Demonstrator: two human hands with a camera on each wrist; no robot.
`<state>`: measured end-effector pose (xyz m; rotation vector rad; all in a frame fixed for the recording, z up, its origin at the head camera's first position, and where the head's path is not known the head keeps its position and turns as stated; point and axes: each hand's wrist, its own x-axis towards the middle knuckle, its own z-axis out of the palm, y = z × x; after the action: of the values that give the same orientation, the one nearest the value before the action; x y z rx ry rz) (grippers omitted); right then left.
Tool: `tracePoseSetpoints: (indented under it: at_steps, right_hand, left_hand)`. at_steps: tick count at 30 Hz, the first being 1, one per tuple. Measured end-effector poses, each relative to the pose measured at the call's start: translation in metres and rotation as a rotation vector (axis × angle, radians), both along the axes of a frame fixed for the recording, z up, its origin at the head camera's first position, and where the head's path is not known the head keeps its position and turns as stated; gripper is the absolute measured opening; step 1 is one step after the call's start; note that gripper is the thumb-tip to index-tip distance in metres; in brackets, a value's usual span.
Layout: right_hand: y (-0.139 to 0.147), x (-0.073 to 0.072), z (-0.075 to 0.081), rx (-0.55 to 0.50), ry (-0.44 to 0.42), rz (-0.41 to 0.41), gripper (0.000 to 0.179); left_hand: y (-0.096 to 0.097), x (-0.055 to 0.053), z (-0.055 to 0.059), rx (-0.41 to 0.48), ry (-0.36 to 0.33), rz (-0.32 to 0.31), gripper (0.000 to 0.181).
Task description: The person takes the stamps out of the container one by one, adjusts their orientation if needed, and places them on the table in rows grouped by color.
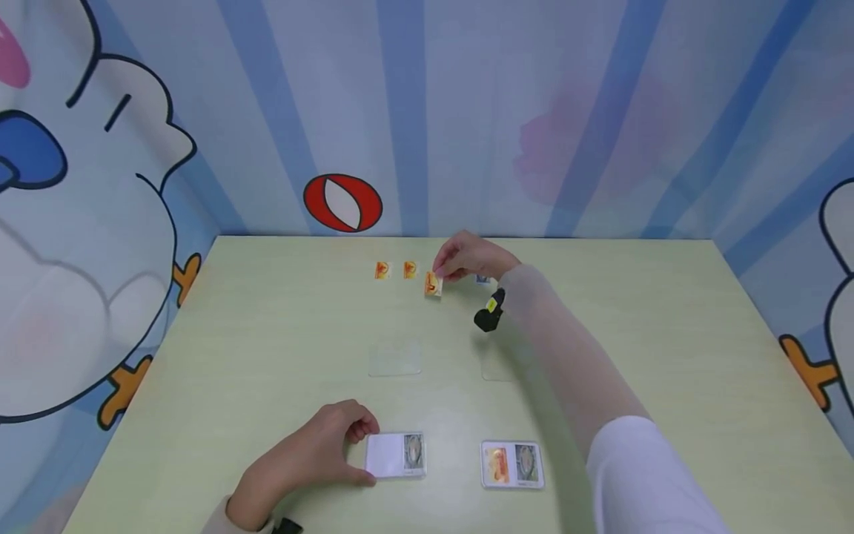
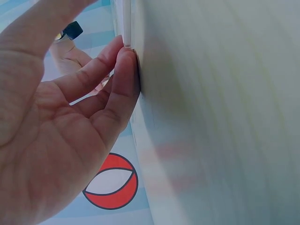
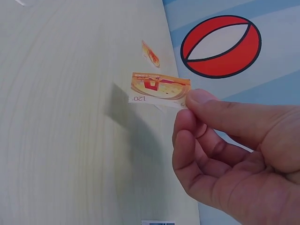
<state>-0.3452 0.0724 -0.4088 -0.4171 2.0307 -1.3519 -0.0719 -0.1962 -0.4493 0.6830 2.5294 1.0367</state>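
My right hand (image 1: 474,258) pinches an orange stamp (image 3: 157,89) at one end, raised off the table (image 1: 287,319), far beyond the tray and slightly to its right. My left hand (image 1: 313,449) spans the short side of that tray (image 1: 385,455), finger and thumb at opposite edges. The tray's left half shows white; its right half carries a grey stamp (image 1: 414,452).

Risk noted: gripped at one end only, the stamp may crease or slip; too hard or too loose a pinch would cause it. My right forearm passes low near a clear plate (image 1: 497,365), beyond and right of the tray, and a sleeve could catch it. A second plate (image 1: 395,361), directly beyond the tray, is easily overlooked.

Materials: the stamp appears to be thin paper, roughly rectangular; the plates are transparent with rounded corners; the table has a pale wood-like grain. Right of the tray sits a filled tray (image 1: 512,467). Farthest beyond lie two more orange stamps (image 1: 382,270) (image 1: 410,269) and a blue stamp (image 1: 483,279), partly hidden.
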Motion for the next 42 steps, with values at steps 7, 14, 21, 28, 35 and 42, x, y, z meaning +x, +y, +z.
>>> tracePoseSetpoints:
  at_steps: [7, 14, 21, 28, 35, 42]
  right_hand:
    - [0.000, -0.003, -0.003, 0.025, 0.009, -0.013, 0.014]
    - [0.002, -0.009, -0.008, 0.009, 0.063, -0.012, 0.012]
    - [-0.002, -0.013, -0.011, 0.033, 0.113, -0.035, 0.009]
    - [-0.011, -0.016, -0.016, 0.127, 0.203, -0.087, 0.010]
    - [-0.017, -0.020, -0.021, 0.191, 0.286, -0.087, 0.007]
    - [-0.021, -0.024, -0.018, 0.251, 0.328, -0.091, 0.004]
  left_hand:
    - [0.001, 0.000, -0.002, -0.001, -0.010, 0.007, 0.050]
    - [0.001, 0.000, -0.002, 0.005, -0.017, 0.012, 0.051]
    - [0.000, 0.000, -0.004, 0.009, -0.006, 0.006, 0.051]
    - [-0.001, 0.000, -0.003, -0.003, -0.012, 0.014, 0.051]
    - [-0.001, 0.001, -0.002, 0.007, -0.020, 0.017, 0.050]
    - [-0.001, 0.001, -0.002, 0.006, -0.020, 0.021, 0.050]
